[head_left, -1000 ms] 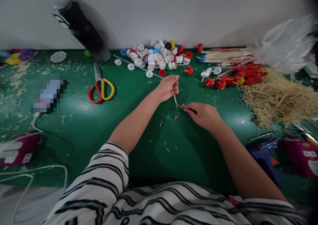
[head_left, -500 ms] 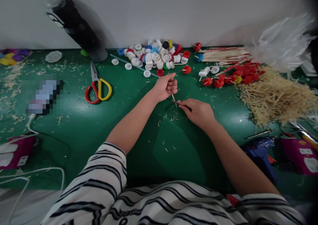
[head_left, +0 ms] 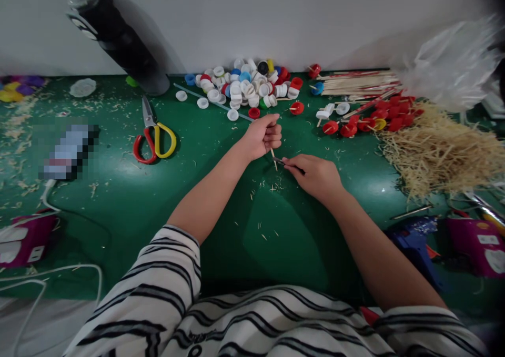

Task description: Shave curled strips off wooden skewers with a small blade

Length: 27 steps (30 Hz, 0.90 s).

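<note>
Worktable [head_left: 221, 210], green, read from left to right. At the far left, a cluster of coloured pieces [head_left: 16, 91]; nearer, a purple box [head_left: 33, 236] with white on it, contents hidden. Beyond a phone [head_left: 67, 152] on a white cable lies a shallow pale dish [head_left: 82, 87], its inside too blurred to make out. Near the wall stands a dark bottle [head_left: 122, 41] with a clear top; its sides conceal what it holds. Scissors [head_left: 152, 141] lie nearer, blades upward. At centre, a heap of bottle caps [head_left: 248, 86], mostly white, several with the hollow side showing. Just below it, the left hand [head_left: 263, 136] is closed around a wooden stick [head_left: 272, 153], whose lower end points down over scattered shavings. The right hand [head_left: 313, 173], apart from the left, pinches a small dark blade [head_left: 279, 161] that meets the stick. To the right, a bundle of sticks [head_left: 355, 86]; below it, red caps [head_left: 390, 112], some pierced by short sticks. Then a blue glue gun [head_left: 414, 241], a mound of straw-like strands [head_left: 445, 152], a crumpled clear bag [head_left: 453, 65], contents indistinct, and a second purple box [head_left: 477, 244].
</note>
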Each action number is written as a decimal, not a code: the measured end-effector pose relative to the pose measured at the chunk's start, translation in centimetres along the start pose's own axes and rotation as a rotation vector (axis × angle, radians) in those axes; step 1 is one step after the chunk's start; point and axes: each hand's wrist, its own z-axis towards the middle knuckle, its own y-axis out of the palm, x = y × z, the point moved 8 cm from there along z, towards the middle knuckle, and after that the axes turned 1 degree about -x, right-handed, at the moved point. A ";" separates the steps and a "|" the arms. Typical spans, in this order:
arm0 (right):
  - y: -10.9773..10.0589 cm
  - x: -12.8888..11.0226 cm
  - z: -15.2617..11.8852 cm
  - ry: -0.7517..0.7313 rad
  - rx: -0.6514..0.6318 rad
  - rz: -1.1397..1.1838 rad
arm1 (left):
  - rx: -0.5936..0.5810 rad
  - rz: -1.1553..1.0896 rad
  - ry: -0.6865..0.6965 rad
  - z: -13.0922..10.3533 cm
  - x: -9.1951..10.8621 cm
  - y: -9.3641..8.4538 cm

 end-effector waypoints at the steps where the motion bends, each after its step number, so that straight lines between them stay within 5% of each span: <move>1: 0.0 -0.1 0.0 0.001 -0.012 0.001 | 0.002 0.010 0.006 0.0 0.0 0.0; 17: 0.5 -0.5 -1.0 0.004 -0.209 -0.013 | 0.094 -0.023 0.040 0.4 0.9 -1.1; 27: -0.1 -0.3 -1.3 -0.046 -0.107 0.117 | -0.026 -0.074 -0.013 0.2 0.6 -0.7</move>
